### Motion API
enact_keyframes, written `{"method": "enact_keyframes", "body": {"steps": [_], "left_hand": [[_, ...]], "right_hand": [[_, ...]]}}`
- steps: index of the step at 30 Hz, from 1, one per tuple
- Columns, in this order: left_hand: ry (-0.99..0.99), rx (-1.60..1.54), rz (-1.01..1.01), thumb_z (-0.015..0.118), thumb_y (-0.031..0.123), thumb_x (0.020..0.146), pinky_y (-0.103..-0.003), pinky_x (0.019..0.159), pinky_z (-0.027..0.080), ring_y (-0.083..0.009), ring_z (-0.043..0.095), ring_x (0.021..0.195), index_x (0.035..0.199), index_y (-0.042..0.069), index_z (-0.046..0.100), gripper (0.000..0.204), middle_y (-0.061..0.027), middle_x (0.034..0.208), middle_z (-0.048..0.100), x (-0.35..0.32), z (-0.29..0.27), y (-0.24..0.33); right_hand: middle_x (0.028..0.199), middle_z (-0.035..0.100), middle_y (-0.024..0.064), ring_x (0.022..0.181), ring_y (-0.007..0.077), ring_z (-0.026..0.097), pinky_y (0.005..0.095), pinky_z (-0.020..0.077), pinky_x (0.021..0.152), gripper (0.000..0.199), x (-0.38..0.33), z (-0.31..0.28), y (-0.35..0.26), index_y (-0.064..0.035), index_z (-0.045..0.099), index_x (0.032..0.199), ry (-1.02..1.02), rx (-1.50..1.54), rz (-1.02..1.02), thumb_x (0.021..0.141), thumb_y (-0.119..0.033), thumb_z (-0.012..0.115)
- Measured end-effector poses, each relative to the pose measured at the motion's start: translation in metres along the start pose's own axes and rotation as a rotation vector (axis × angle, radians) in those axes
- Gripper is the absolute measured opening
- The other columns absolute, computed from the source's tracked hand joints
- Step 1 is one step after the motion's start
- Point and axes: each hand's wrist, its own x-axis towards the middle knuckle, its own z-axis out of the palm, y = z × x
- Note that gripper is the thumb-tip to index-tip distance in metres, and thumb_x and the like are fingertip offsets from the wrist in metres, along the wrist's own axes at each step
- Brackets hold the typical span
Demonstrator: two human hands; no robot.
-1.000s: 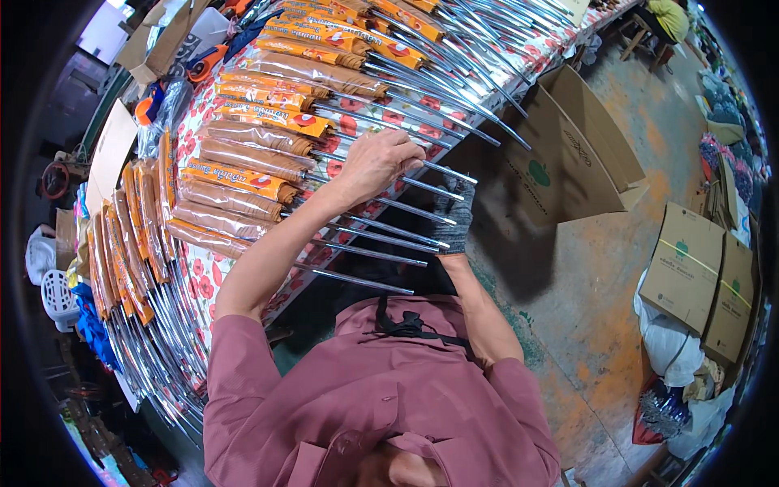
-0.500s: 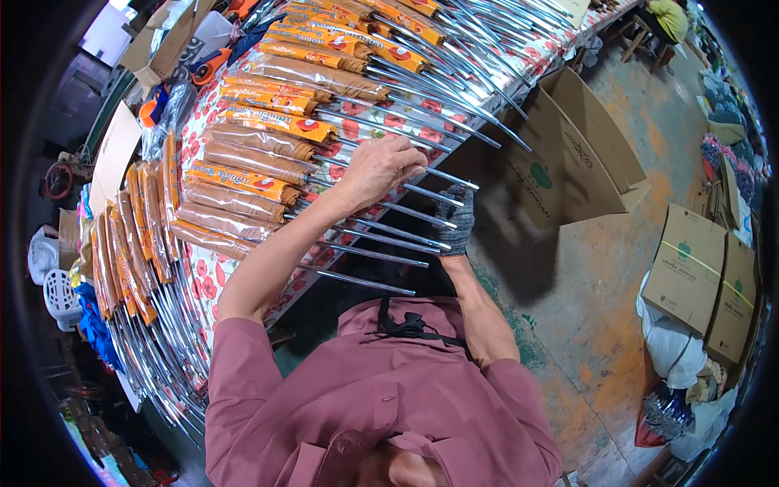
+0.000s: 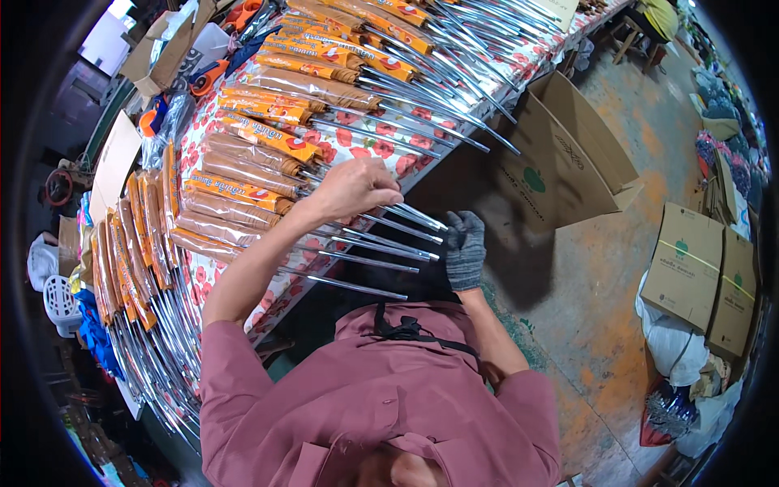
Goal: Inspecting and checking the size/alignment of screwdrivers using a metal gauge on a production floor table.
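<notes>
Rods [image 3: 357,287] are gleaming silver; bundles [image 3: 251,152] are showing brown, their printed sleeves [image 3: 268,136] bright orange with red accents. The tablecloth [image 3: 201,284] is displaying red flowers and green leaves on white. The shirt [image 3: 349,406] is presenting plain mauve, the glove [image 3: 465,261] mottled grey, the carton [image 3: 560,191] brown with a green apple motif.

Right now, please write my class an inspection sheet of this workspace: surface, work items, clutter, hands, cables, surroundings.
Surface: cloth-covered table, white with red flowers.
Job's things: wrapped brown and orange bundles, metal rods projecting past the table edge.
Clutter: opened carton and orange objects, upper left.
Left hand: bare, fingers curled over rods; exact grip hidden.
Right hand: grey-gloved, beside the rod tips; contact unclear.
Cables: nothing seen.
Surroundings: large open carton on the stained floor, strapped cartons at right, person in yellow by a stool.
</notes>
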Motion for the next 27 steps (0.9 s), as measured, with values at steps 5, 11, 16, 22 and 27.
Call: {"method": "enact_keyframes", "body": {"steps": [5, 11, 16, 22, 27], "left_hand": [[0.322, 0.278, 0.129, 0.070, 0.023, 0.093, -0.041, 0.077, 0.053, -0.0248, 0.067, 0.091, 0.115, 0.012, 0.072, 0.025, -0.0028, 0.097, 0.068, 0.029, -0.008, -0.027], [0.198, 0.660, 0.225, 0.071, 0.024, 0.092, -0.039, 0.075, 0.054, -0.0231, 0.067, 0.090, 0.112, 0.013, 0.070, 0.023, -0.0016, 0.093, 0.067, 0.034, -0.005, -0.041], [0.281, 0.391, 0.239, 0.074, 0.024, 0.088, -0.035, 0.069, 0.053, -0.0204, 0.066, 0.089, 0.102, 0.014, 0.071, 0.017, 0.0001, 0.091, 0.066, 0.040, 0.009, -0.029], [0.311, 0.354, 0.236, 0.078, 0.023, 0.083, -0.033, 0.066, 0.053, -0.0196, 0.064, 0.085, 0.094, 0.014, 0.072, 0.016, 0.0011, 0.087, 0.065, 0.049, 0.017, -0.022], [0.309, 0.320, 0.210, 0.079, 0.024, 0.082, -0.033, 0.066, 0.053, -0.0200, 0.065, 0.085, 0.093, 0.014, 0.071, 0.016, 0.0008, 0.086, 0.065, 0.051, 0.019, -0.022]], "right_hand": [[0.124, 0.061, 0.0175, 0.114, 0.0324, 0.063, 0.0404, 0.0464, 0.103, 0.041, 0.007, 0.002, 0.012, 0.0019, 0.058, 0.128, -0.066, -0.031, 0.159, 0.095, -0.019, 0.071], [0.120, 0.066, 0.0157, 0.114, 0.0310, 0.064, 0.0381, 0.0468, 0.103, 0.048, 0.019, 0.024, 0.007, 0.0038, 0.051, 0.134, -0.128, -0.116, 0.199, 0.095, -0.014, 0.072], [0.117, 0.074, 0.0136, 0.108, 0.0245, 0.071, 0.0345, 0.0539, 0.093, 0.039, 0.024, 0.039, 0.008, -0.0009, 0.055, 0.130, -0.062, -0.071, 0.023, 0.096, -0.011, 0.071], [0.124, 0.066, 0.0155, 0.121, 0.0234, 0.063, 0.0318, 0.0513, 0.098, 0.047, 0.036, 0.049, 0.005, 0.0027, 0.049, 0.133, -0.169, 0.133, 0.353, 0.094, -0.006, 0.072], [0.131, 0.062, 0.0147, 0.121, 0.0215, 0.063, 0.0313, 0.0522, 0.100, 0.042, 0.039, 0.057, 0.003, 0.0014, 0.049, 0.132, -0.085, 0.127, 0.162, 0.095, -0.001, 0.068]]}}
